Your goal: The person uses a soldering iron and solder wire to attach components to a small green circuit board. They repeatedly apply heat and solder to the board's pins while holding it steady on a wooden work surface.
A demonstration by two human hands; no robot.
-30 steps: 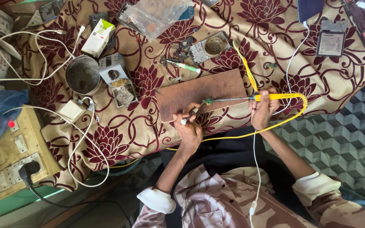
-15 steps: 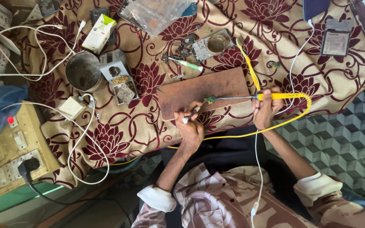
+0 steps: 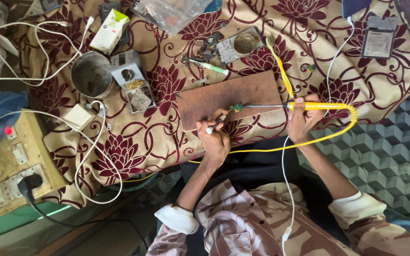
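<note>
Two bare hands work over a brown wooden board [image 3: 228, 97] lying on a maroon flowered cloth [image 3: 167, 137], near the cloth's near edge. The right hand [image 3: 302, 121] is closed around the yellow handle of a soldering iron [image 3: 309, 105]; the iron's long axis runs parallel to the near edge of the cloth, its metal shaft pointing toward the person's left, with the tip at a small green part [image 3: 237, 107] close to the board's near edge. The left hand [image 3: 216, 140] pinches a thin tool with a white end [image 3: 213, 127], angled up toward that same part. The iron's yellow cord [image 3: 352, 124] loops off the handle's rear and trails back along the cloth's near edge. Bare board lies beyond the tip toward the far edge. Farther left on the cloth stand a metal cup [image 3: 91, 76] and a small grey open box [image 3: 131, 78], well apart from the hands. A green-handled screwdriver [image 3: 212, 66] lies just beyond the board's far edge. A switchboard with sockets [image 3: 10, 163] sits off the cloth's left edge.
</note>
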